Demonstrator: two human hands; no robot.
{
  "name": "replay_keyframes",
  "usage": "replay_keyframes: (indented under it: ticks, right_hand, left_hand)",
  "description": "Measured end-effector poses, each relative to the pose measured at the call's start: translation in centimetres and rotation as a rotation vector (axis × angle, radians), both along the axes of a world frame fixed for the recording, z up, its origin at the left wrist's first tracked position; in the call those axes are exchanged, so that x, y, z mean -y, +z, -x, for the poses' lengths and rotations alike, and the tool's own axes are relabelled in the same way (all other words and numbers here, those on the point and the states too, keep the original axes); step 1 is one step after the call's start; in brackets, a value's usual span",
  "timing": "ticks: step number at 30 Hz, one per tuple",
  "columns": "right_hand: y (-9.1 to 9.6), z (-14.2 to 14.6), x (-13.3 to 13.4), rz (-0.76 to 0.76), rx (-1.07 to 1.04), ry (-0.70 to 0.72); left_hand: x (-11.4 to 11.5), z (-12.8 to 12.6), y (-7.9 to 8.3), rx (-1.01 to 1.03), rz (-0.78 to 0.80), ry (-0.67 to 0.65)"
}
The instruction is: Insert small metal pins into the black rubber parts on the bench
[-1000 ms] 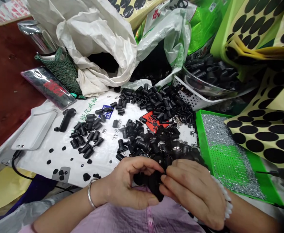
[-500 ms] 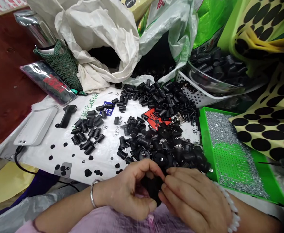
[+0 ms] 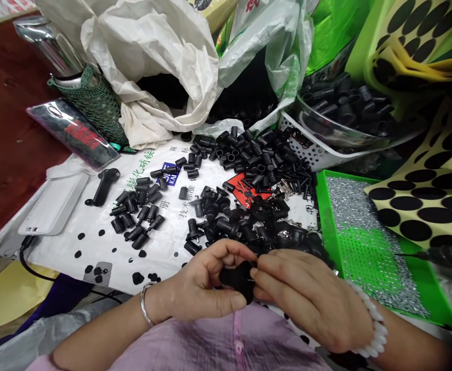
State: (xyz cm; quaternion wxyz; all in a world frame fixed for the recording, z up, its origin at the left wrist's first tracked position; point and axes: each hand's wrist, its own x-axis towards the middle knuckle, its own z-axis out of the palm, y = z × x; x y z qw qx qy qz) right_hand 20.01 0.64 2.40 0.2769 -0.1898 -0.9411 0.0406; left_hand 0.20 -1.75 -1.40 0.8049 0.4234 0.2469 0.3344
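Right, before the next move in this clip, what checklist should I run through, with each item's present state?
1. Black rounded part held: ok; the left hand, wearing a silver metal bangle, grips it.
2. Right hand, wearing a white bead bracelet, at the part: ok; its fingers are against it.
3. Anything pinched between those fingers: cannot tell; hidden.
4. Small silver metal pieces contained: ok; they lie spread in the green plastic tray.
5. White printed sheet free of loose black bits: not ok; several lie scattered toward its near left side.
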Motion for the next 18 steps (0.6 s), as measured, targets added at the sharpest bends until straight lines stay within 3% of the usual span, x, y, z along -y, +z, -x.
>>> replay_keyframes:
  ticks: [3,5,9,11,16,18]
  right_hand:
    - [-0.3,-0.3,0.1,0.099,-0.057,-0.103]
    - [-0.5,-0.6,0.1,0.145,-0.086,-0.155]
    - [-0.5,-0.9,0.2,0.211,-0.107,-0.158]
    - [-0.3,-0.8,0.3,0.172,-0.105,-0.167]
    - [0.8,-0.4,0.5,0.120,-0.061,-0.052]
    - [1.1,-0.6,0.4,0.167,-0.054,0.016]
  left_hand:
    - [-0.3,0.3,0.1,0.066,0.081,-0.016]
    - [-0.5,0.6,0.3,-0.022,0.035,-0.014]
    - [-0.8,1.2,1.0,-0.441,-0.421,0.058]
    - [-1.0,1.4,1.3,-0.493,-0.491,0.014]
    - [-1.0,1.5,1.1,-0.174,0.030,-0.309]
    - [-1.0,1.6,0.8,-0.098,0.086,-0.329]
